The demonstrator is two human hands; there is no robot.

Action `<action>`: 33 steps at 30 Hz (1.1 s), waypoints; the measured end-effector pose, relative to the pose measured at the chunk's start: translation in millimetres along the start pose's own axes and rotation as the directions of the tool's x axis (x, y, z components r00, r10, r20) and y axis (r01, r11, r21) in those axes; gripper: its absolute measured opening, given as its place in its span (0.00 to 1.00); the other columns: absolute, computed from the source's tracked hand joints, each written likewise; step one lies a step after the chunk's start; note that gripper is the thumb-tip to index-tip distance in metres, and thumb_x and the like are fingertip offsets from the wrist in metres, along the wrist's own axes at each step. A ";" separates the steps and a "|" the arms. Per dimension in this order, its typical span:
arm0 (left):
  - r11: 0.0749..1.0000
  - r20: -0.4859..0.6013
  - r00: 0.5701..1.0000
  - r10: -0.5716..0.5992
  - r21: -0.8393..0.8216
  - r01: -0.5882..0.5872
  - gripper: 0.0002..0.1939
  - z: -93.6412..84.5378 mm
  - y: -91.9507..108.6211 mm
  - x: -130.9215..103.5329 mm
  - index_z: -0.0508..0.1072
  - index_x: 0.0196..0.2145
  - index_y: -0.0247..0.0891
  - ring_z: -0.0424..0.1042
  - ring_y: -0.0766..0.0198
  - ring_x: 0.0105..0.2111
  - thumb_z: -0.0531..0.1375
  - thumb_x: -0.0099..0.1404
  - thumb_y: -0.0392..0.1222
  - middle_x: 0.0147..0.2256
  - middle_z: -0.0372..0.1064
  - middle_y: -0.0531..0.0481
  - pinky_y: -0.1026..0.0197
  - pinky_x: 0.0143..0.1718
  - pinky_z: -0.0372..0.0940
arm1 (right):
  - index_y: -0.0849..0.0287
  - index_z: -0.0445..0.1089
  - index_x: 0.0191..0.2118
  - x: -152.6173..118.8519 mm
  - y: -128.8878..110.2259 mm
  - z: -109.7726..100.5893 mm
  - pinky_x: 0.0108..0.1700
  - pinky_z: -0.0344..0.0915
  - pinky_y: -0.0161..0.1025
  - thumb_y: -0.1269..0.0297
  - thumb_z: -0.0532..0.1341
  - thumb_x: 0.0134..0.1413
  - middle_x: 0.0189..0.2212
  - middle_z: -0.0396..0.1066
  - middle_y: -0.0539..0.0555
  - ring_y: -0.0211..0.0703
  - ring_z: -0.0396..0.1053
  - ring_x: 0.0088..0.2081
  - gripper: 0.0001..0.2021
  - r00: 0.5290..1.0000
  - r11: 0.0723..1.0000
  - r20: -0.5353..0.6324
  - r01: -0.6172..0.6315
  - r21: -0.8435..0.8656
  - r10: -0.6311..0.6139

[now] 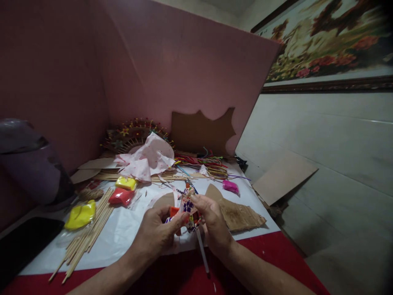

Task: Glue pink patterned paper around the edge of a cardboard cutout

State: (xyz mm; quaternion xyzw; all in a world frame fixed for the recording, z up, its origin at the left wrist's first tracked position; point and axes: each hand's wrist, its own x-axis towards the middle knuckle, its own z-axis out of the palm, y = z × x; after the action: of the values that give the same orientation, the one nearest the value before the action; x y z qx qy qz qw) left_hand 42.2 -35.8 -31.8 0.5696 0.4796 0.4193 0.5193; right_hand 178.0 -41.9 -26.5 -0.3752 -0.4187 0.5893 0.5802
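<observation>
Both my hands meet over the front of the table around a small craft piece, white with dark purple flowers and patches of orange-red. My left hand pinches it from the left, thumb lying across its front. From the right, my right hand grips it, with the thumb near its top. A thin pale stick with a dark tip slants down from beneath the piece; whether it is attached cannot be made out. My fingers hide the piece's back and sides.
Wooden sticks, yellow clay packets, a red packet and a dark flat device lie left. Torn cardboard and a pink packet lie right. Behind are spotted cloth and colourful pipe cleaners.
</observation>
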 end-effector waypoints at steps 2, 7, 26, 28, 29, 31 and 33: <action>1.000 0.034 0.999 0.007 0.030 -0.008 0.19 -1.2 0.7 0.1 0.72 0.22 0.35 0.54 0.72 0.15 0.62 0.53 0.55 0.16 0.60 0.56 0.69 0.15 0.49 | 0.62 0.68 0.29 -0.9 -0.2 0.5 0.25 0.59 0.32 0.59 0.65 0.45 0.21 0.67 0.48 0.34 0.61 0.21 0.11 1.000 1.000 0.003 0.003 0.002 -0.003; 0.991 0.049 0.996 0.079 0.107 -0.084 0.17 -1.4 -1.9 -2.3 0.73 0.24 0.35 0.55 0.71 0.19 0.61 0.55 0.53 0.19 0.61 0.56 0.69 0.18 0.51 | 0.61 0.67 0.30 -0.9 4.5 0.0 0.26 0.59 0.32 0.60 0.66 0.43 0.22 0.67 0.48 0.35 0.62 0.23 0.12 0.999 0.999 -0.044 -0.018 -0.031 0.016; 0.998 0.053 0.997 0.050 0.031 -0.051 0.18 -1.0 -4.9 -0.8 0.73 0.24 0.35 0.53 0.72 0.16 0.61 0.55 0.55 0.18 0.61 0.56 0.69 0.16 0.49 | 0.60 0.65 0.28 2.3 8.3 -3.4 0.25 0.57 0.32 0.57 0.63 0.50 0.21 0.64 0.46 0.34 0.60 0.21 0.12 0.999 0.995 -0.023 0.023 -0.101 -0.026; 0.996 0.051 0.996 0.074 0.047 -0.076 0.18 1.0 -5.7 -2.1 0.74 0.24 0.35 0.55 0.71 0.18 0.61 0.55 0.55 0.19 0.63 0.54 0.69 0.17 0.50 | 0.61 0.65 0.27 2.7 7.9 -2.7 0.25 0.56 0.31 0.56 0.63 0.50 0.20 0.63 0.46 0.33 0.58 0.21 0.13 0.999 0.993 -0.041 0.025 -0.117 -0.030; 0.995 0.046 0.995 0.083 0.053 -0.086 0.17 1.8 -6.3 -2.3 0.74 0.24 0.35 0.56 0.71 0.18 0.61 0.55 0.54 0.20 0.65 0.53 0.69 0.17 0.50 | 0.61 0.65 0.27 2.8 7.8 -2.3 0.24 0.56 0.31 0.55 0.63 0.49 0.20 0.63 0.46 0.33 0.58 0.21 0.13 0.998 0.993 -0.049 0.025 -0.117 -0.031; 0.994 0.038 0.995 0.090 0.058 -0.092 0.17 2.8 -7.9 -2.0 0.75 0.25 0.35 0.57 0.70 0.19 0.61 0.55 0.54 0.21 0.66 0.52 0.69 0.17 0.51 | 0.61 0.64 0.26 3.3 8.1 -1.3 0.24 0.55 0.31 0.55 0.64 0.47 0.19 0.62 0.45 0.32 0.57 0.21 0.14 0.998 0.994 -0.065 0.019 -0.105 -0.026; 0.996 0.042 0.996 0.076 0.047 -0.078 0.16 2.9 -9.3 -1.0 0.75 0.25 0.35 0.56 0.71 0.18 0.62 0.55 0.53 0.21 0.66 0.53 0.69 0.17 0.50 | 0.60 0.63 0.25 4.0 9.3 -0.3 0.23 0.55 0.31 0.55 0.65 0.45 0.18 0.62 0.45 0.32 0.57 0.20 0.15 0.997 0.996 -0.080 0.006 -0.088 -0.013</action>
State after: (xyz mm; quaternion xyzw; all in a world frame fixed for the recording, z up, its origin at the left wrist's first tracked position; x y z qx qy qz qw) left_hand 43.8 -37.4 -41.4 0.6083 0.4568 0.4157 0.4985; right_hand 174.7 -37.7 -35.2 -0.4216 -0.4221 0.5520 0.5826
